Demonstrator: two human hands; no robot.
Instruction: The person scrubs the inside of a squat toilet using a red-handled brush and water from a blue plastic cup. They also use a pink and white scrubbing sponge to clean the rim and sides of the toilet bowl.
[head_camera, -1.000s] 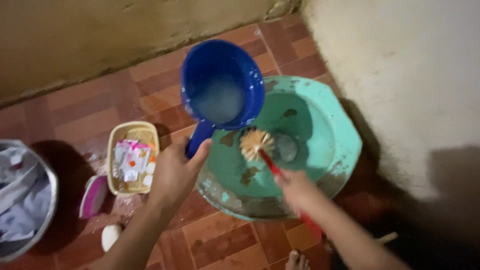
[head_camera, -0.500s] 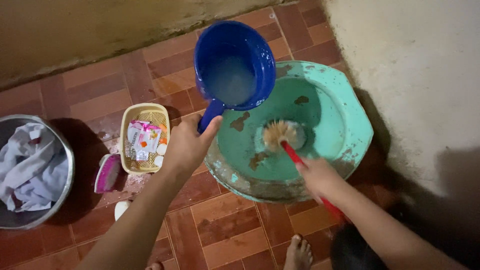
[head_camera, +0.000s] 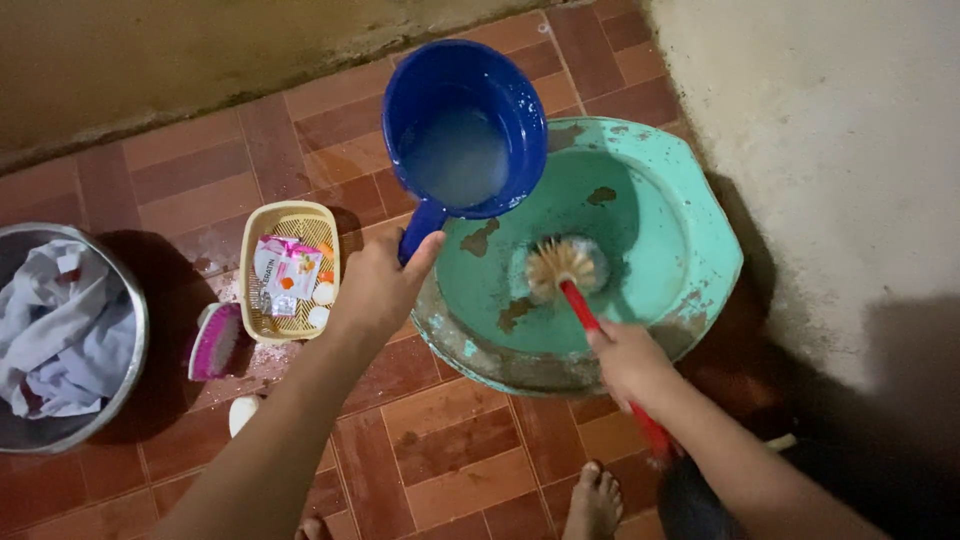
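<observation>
Your left hand (head_camera: 375, 290) closed on handle of blue plastic dipper (head_camera: 464, 130), held above far-left rim of worn green squat pan (head_camera: 690, 290); cloudy water inside, unpoured. Your right hand (head_camera: 628, 362) grips red-handled brush (head_camera: 563, 268), bristles at pan's drain. Stains remain, scrubbing looks unfinished. Wall close right; yellow plastic basket (head_camera: 292, 222) near left; tiled floor (head_camera: 460, 470) open nearside.

A home washing corner: red-brown tiled floor (head_camera: 200, 190), stained plaster walls (head_camera: 850, 150), metal basin of laundry (head_camera: 60, 340) at nine o'clock.
</observation>
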